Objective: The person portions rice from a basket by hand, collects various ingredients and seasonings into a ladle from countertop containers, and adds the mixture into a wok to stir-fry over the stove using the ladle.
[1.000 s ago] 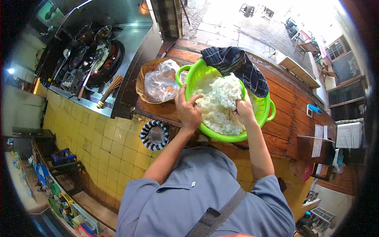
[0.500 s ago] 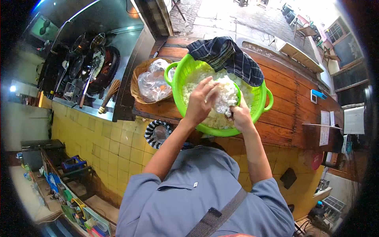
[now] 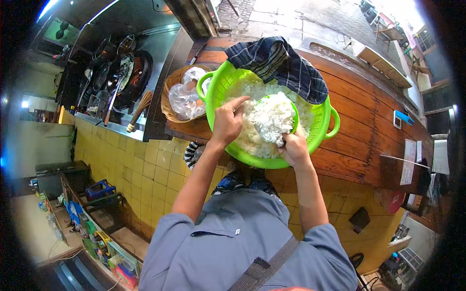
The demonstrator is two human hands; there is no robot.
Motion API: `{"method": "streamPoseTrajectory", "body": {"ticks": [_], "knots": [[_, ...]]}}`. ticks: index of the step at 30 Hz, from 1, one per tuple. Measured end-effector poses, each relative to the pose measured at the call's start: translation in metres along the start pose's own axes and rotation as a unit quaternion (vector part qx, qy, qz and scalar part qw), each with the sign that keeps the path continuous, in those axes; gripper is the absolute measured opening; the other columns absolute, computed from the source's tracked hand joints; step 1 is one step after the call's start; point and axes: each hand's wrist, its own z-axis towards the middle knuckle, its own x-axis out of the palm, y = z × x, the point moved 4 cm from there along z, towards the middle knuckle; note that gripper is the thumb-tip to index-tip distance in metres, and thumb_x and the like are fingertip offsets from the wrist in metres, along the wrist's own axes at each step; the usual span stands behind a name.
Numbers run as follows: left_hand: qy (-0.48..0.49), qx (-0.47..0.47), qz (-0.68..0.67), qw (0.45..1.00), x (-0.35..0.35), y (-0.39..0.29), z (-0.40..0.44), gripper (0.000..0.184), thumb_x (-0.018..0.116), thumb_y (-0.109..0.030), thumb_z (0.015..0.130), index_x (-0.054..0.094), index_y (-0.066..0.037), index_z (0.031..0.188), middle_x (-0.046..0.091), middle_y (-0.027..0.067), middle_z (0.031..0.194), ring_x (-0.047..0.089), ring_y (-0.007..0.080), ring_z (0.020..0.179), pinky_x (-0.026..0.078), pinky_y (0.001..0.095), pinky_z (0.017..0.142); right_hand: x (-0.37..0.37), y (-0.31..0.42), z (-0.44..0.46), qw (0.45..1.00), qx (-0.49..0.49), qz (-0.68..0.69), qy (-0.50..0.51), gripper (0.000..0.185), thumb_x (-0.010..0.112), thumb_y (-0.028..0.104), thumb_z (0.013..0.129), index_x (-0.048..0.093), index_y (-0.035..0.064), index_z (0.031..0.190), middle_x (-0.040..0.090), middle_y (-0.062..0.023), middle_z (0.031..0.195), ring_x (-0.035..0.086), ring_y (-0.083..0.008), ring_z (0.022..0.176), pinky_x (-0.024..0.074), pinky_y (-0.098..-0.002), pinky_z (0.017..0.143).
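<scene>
A large bright green basket with handles [image 3: 210,114] stands on the wooden counter, holding loose white rice [image 3: 250,140]. My right hand [image 3: 295,146] grips the near right edge of a small green bowl [image 3: 295,118], tilted over the basket. White rice is heaped in the bowl and hides most of it. To the left, my left hand [image 3: 228,121] hovers over the basket's left side, index finger stretched toward the heap and thumb apart, with nothing visible in it. Across the basket's far rim lies a dark checked cloth [image 3: 279,63].
A wicker basket with plastic bags [image 3: 187,99] sits left of the green basket. Further left is a cooking station with pans [image 3: 128,72] and a whisk-like brush [image 3: 140,111]. A blue-and-white object [image 3: 400,119] and papers [image 3: 408,160] lie on the counter's right.
My left hand has moved left, off the rice heap, and its fingers have spread. The heaped bowl shows more fully, still in my right hand. The camera view has shifted slightly.
</scene>
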Motion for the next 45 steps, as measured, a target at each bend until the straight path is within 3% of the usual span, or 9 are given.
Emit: {"method": "streamPoseTrajectory", "body": {"ticks": [10,17,19,23,26,28,30,35,45], "knots": [[-0.073,0.192,0.066,0.976,-0.019,-0.03,-0.028,0.012,0.059,-0.005,0.08,0.065,-0.006,0.09,0.065,0.011,0.087,0.061,0.0249,0.086,0.041,0.0369,0.088,-0.006,-0.008,-0.004,0.998,-0.031,0.038,-0.032,0.033,0.042,0.001,0.084,0.042,0.0081,0.117,0.057,-0.0066,0.09,0.054,-0.0141,0.063,0.0419,-0.0249,0.046],[0.045,0.433,0.225,0.872,0.01,-0.023,-0.07,0.032,0.057,-0.019,0.079,0.057,-0.009,0.11,0.054,0.008,0.117,0.052,0.0246,0.104,0.039,0.0361,0.092,0.003,-0.013,0.005,0.935,-0.194,-0.173,-0.24,0.056,0.04,-0.007,0.077,0.023,0.0089,0.128,0.046,-0.0117,0.107,0.051,-0.0216,0.092,0.0472,-0.0328,0.076],[0.203,0.33,0.286,0.876,0.019,0.003,-0.076,0.036,0.058,-0.024,0.078,0.057,-0.011,0.111,0.053,0.0092,0.119,0.05,0.0243,0.107,0.037,0.0358,0.094,0.006,-0.015,0.005,0.937,-0.215,-0.034,-0.274,0.047,0.039,-0.005,0.078,0.032,0.0074,0.123,0.047,-0.0124,0.104,0.053,-0.0215,0.083,0.049,-0.0329,0.067],[0.054,0.334,0.131,0.932,-0.022,0.005,-0.09,0.042,0.057,-0.034,0.081,0.055,-0.014,0.117,0.047,0.0184,0.126,0.046,0.0315,0.114,0.033,0.0395,0.099,-0.035,-0.021,0.03,0.975,-0.147,0.097,-0.138,0.02,0.041,0.008,0.087,0.049,0.0098,0.104,0.054,-0.0061,0.088,0.052,-0.0158,0.066,0.048,-0.0304,0.056],[0.029,0.134,-0.261,0.955,-0.079,0.015,-0.099,0.04,0.054,-0.034,0.086,0.053,-0.007,0.116,0.052,0.0183,0.117,0.051,0.0288,0.106,0.041,0.0389,0.092,-0.004,-0.008,0.011,0.951,-0.113,0.144,-0.249,0.023,0.042,0.024,0.09,0.056,0.0127,0.104,0.06,-0.0031,0.089,0.055,-0.014,0.068,0.0469,-0.0245,0.053],[-0.005,0.037,-0.41,0.911,-0.138,0.023,-0.121,0.038,0.053,-0.033,0.087,0.054,-0.004,0.112,0.055,0.0165,0.111,0.054,0.0256,0.101,0.044,0.0379,0.088,-0.016,0.0,0.033,0.942,-0.063,0.254,-0.212,0.025,0.043,0.024,0.089,0.058,0.008,0.1,0.062,-0.0083,0.089,0.06,-0.0206,0.072,0.0528,-0.0284,0.057],[0.081,-0.188,-0.732,0.65,-0.177,0.05,-0.152,0.028,0.053,-0.028,0.088,0.056,-0.003,0.1,0.059,0.0098,0.098,0.057,0.0176,0.087,0.048,0.0339,0.08,0.007,-0.002,0.024,0.931,-0.109,0.244,-0.247,0.027,0.043,0.022,0.088,0.058,0.0057,0.104,0.062,-0.0106,0.097,0.061,-0.0244,0.082,0.0553,-0.0343,0.064],[-0.049,-0.172,-0.697,0.694,-0.293,0.156,-0.218,0.016,0.056,-0.023,0.086,0.057,-0.009,0.094,0.059,0.0022,0.087,0.057,0.0123,0.072,0.049,0.0312,0.069,0.029,-0.014,0.021,0.932,-0.173,0.071,-0.312,0.025,0.051,0.028,0.084,0.059,0.0113,0.101,0.062,-0.0066,0.099,0.06,-0.0247,0.09,0.0531,-0.0427,0.077],[-0.323,-0.24,-0.756,0.517,-0.478,0.4,-0.364,0.01,0.057,-0.018,0.086,0.056,-0.009,0.085,0.053,-0.0007,0.072,0.051,0.0109,0.063,0.046,0.0268,0.057,-0.102,0.15,0.187,0.877,-0.375,-0.26,-0.154,0.032,0.054,0.023,0.083,0.054,0.0035,0.108,0.06,-0.0122,0.099,0.059,-0.0291,0.087,0.0531,-0.0363,0.075]]}}
